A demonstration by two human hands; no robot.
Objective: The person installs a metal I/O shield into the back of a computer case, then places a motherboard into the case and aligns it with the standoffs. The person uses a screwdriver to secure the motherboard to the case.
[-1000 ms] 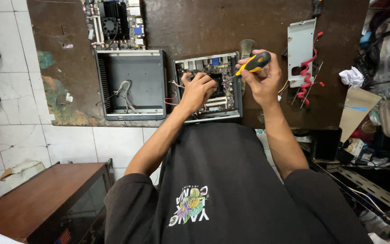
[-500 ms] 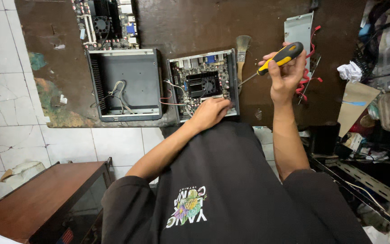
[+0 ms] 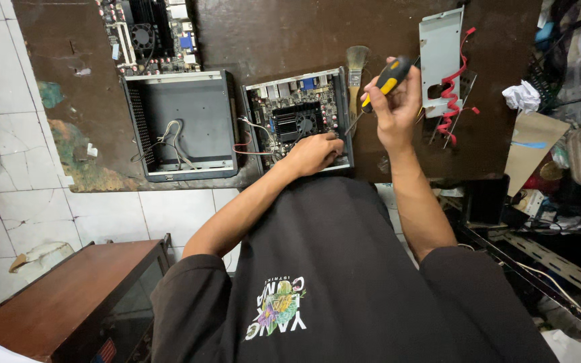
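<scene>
A small green circuit board with a black fan lies on the dark wooden table. My left hand rests on the board's near edge, fingers curled against it. My right hand grips a yellow-and-black screwdriver, held tilted above the board's right edge, tip pointing down-left. Red and white wires run from the board toward the empty grey metal case at its left.
A second circuit board lies at the table's far edge. A paintbrush, a grey metal plate and a red cable lie at right. Cluttered boxes stand at right, a brown wooden cabinet below left.
My left hand slid from the top of the board to its near edge. My right hand lifted the screwdriver to the right, then brought it back closer to the board.
</scene>
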